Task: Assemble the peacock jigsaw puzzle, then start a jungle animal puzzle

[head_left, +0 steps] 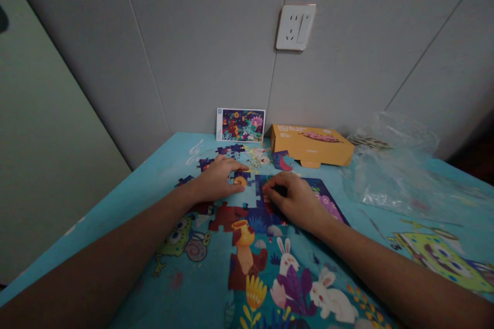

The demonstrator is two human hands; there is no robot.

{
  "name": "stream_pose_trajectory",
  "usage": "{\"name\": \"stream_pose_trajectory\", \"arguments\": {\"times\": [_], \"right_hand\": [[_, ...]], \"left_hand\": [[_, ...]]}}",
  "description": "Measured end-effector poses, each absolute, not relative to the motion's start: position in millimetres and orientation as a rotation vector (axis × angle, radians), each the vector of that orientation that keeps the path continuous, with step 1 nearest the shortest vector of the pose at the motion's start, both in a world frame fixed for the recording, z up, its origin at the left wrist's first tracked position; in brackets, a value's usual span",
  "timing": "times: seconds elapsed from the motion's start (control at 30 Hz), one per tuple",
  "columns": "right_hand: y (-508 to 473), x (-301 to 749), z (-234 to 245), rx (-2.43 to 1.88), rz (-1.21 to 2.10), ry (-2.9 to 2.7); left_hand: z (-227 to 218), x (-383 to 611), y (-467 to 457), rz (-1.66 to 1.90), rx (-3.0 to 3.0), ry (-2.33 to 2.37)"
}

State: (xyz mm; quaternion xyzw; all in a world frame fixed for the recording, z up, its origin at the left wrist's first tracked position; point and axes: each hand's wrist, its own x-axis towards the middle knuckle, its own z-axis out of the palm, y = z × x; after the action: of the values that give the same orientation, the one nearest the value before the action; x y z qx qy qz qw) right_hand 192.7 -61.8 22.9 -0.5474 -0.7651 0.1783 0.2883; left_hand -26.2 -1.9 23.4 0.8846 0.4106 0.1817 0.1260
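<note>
A partly assembled jigsaw puzzle [270, 247] with rabbits, a bear and flowers lies on the blue cartoon-patterned tablecloth. My left hand [219, 179] rests at its upper left, thumb and fingers spread around a puzzle piece [240, 181] with an orange ring on dark blue. Whether the fingers touch that piece is unclear. On the dark upper section, my right hand [296, 198] has its thumb and forefinger pinched together at the puzzle's surface; anything between them is hidden. Loose dark pieces [230, 151] lie beyond my left hand. Another piece with a pink crescent [284, 160] lies farther right.
A picture card [241, 125] leans against the grey wall, beside an orange puzzle box [312, 145] with its flap open. Clear plastic bags [397, 175] lie at the right, with a stack of pieces [370, 142] in one. A wall socket [296, 27] is above.
</note>
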Motion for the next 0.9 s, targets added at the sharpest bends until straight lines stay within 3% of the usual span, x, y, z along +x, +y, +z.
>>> {"name": "stream_pose_trajectory", "arguments": {"times": [0.63, 0.9], "right_hand": [[-62.3, 192.1, 21.2, -1.415, 0.369, -2.181], [-60.8, 192.8, 19.1, -1.4, 0.36, -2.196]], "left_hand": [[19.2, -22.5, -4.7, 0.689, 2.588, 1.063], [19.8, -20.5, -4.7, 0.544, 2.663, 1.028]]}}
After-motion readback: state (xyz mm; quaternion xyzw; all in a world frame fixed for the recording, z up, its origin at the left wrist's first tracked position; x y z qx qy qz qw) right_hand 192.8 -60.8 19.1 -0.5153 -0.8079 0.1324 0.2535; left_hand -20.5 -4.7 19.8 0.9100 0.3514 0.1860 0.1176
